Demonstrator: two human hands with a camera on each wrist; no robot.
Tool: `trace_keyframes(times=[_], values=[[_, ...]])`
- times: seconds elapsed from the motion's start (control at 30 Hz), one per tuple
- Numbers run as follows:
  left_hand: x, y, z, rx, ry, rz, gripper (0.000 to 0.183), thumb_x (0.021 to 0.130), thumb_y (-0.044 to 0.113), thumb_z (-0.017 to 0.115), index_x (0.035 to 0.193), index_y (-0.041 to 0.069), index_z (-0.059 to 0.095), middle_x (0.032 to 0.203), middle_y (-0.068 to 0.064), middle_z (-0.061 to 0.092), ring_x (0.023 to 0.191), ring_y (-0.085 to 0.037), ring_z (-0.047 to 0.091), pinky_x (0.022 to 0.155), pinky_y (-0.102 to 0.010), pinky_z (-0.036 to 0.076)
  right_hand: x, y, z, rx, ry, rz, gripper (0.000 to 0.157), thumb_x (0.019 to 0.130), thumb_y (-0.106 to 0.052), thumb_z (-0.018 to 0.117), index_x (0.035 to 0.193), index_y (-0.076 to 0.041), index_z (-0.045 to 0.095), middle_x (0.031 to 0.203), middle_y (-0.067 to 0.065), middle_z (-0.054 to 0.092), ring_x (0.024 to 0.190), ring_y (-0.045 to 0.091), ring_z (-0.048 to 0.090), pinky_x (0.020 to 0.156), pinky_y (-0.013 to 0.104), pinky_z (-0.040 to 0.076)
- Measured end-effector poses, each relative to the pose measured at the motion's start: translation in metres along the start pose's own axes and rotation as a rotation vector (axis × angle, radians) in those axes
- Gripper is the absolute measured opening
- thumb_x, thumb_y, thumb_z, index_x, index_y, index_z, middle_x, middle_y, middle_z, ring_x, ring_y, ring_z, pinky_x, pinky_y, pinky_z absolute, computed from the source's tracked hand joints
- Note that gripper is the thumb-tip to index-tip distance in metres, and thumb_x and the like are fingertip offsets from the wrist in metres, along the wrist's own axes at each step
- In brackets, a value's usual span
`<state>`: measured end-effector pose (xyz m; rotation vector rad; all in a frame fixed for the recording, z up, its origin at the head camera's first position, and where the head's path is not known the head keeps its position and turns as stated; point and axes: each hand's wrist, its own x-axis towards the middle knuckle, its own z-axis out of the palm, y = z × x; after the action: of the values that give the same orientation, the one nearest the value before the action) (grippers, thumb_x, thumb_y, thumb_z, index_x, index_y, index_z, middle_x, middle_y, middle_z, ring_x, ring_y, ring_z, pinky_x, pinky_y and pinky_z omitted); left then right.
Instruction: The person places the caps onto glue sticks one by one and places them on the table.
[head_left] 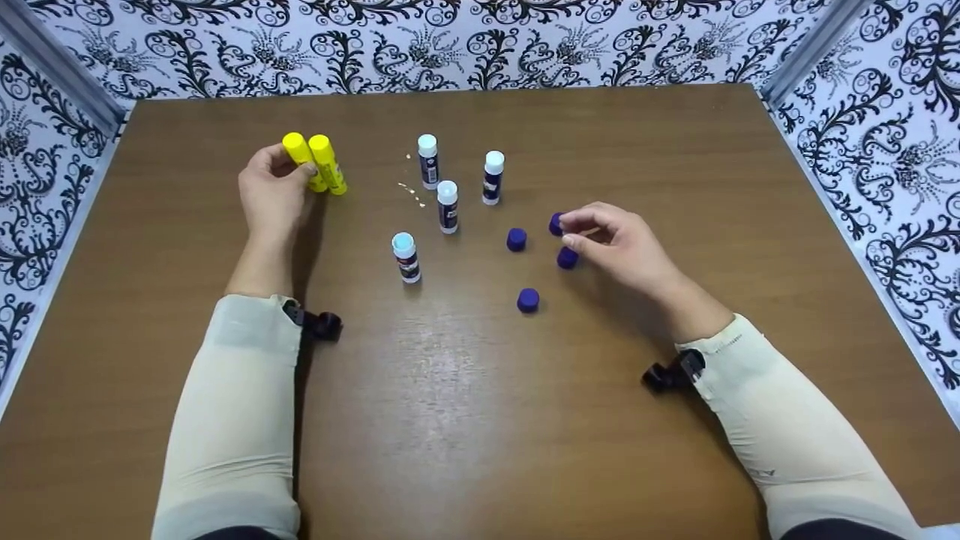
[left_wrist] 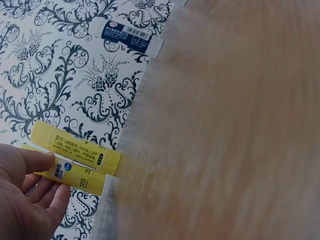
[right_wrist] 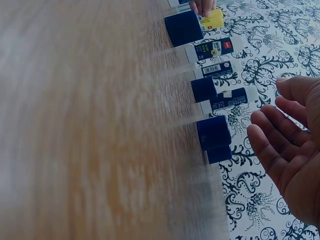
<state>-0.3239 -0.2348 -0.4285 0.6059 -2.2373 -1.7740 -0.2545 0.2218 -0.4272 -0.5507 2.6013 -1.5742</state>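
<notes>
At the far left of the table, my left hand (head_left: pixel 274 187) pinches a yellow glue stick (head_left: pixel 296 148) between thumb and fingers. Right beside it a second yellow glue stick (head_left: pixel 328 165) stands upright. My right hand (head_left: pixel 626 247) hovers by the dark blue caps, fingers loosely bent and nothing in its grasp, as the right wrist view confirms. Its fingertips partly cover one cap (head_left: pixel 556 224) in the head view; another cap (head_left: pixel 568 258) sits just below them. Two more caps, one farther left (head_left: pixel 516 239) and one nearer (head_left: pixel 528 301), lie on the table.
Several navy glue sticks with white tops stand mid-table: one at the back (head_left: pixel 429 165), one to its right (head_left: pixel 492 180), one central (head_left: pixel 448 208) and one nearer (head_left: pixel 406 259). Small pale crumbs (head_left: pixel 411 192) lie among them. Patterned panels (head_left: pixel 420 52) border the brown table (head_left: pixel 450 420).
</notes>
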Motion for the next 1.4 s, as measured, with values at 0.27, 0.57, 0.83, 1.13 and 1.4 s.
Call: trace_keyframes(times=[0.27, 0.57, 0.83, 1.13, 1.4], values=[[0.001, -0.006, 0.001, 0.033, -0.002, 0.055, 0.043, 0.094, 0.009, 0.075, 0.136, 0.005, 0.065, 0.124, -0.008, 0.068, 0.109, -0.015, 0.063, 0.101, -0.025, 0.054, 0.0, 0.002, 0.001, 0.002, -0.004, 0.017, 0.028, 0.097, -0.01, 0.073, 0.122, 0.002, 0.072, 0.118, 0.014, 0.072, 0.097, 0.004, 0.067, 0.084, 0.016, 0.054], [0.0, -0.003, -0.001, 0.063, -0.042, 0.007, 0.047, 0.097, 0.013, 0.073, 0.142, 0.009, 0.061, 0.134, -0.01, 0.064, 0.119, -0.017, 0.06, 0.107, -0.027, 0.052, 0.001, 0.005, -0.001, -0.043, -0.043, 0.036, 0.029, 0.097, -0.013, 0.074, 0.123, 0.0, 0.072, 0.119, 0.012, 0.072, 0.099, 0.006, 0.067, 0.086, 0.016, 0.053], [0.002, -0.003, -0.002, 0.066, -0.051, -0.003, 0.047, 0.098, 0.014, 0.072, 0.143, 0.01, 0.06, 0.137, -0.01, 0.063, 0.121, -0.017, 0.059, 0.107, -0.027, 0.051, 0.003, 0.012, -0.003, -0.095, -0.092, 0.077, 0.031, 0.095, -0.015, 0.077, 0.124, -0.005, 0.073, 0.119, 0.01, 0.07, 0.105, 0.012, 0.067, 0.088, 0.017, 0.053], [0.001, -0.002, -0.001, 0.064, -0.05, 0.0, 0.047, 0.097, 0.014, 0.072, 0.143, 0.009, 0.06, 0.135, -0.009, 0.064, 0.121, -0.017, 0.059, 0.108, -0.027, 0.051, 0.005, 0.018, -0.005, -0.157, -0.156, 0.085, 0.036, 0.094, -0.014, 0.078, 0.127, -0.002, 0.07, 0.125, 0.014, 0.069, 0.116, 0.028, 0.068, 0.091, 0.021, 0.053], [-0.001, -0.001, -0.001, 0.031, -0.057, -0.021, 0.047, 0.098, 0.013, 0.071, 0.143, 0.01, 0.06, 0.135, -0.008, 0.062, 0.123, -0.018, 0.058, 0.109, -0.029, 0.052, 0.005, 0.021, -0.006, -0.213, -0.196, 0.102, 0.037, 0.093, -0.014, 0.079, 0.127, -0.003, 0.071, 0.125, 0.014, 0.068, 0.116, 0.027, 0.065, 0.099, 0.038, 0.052]])
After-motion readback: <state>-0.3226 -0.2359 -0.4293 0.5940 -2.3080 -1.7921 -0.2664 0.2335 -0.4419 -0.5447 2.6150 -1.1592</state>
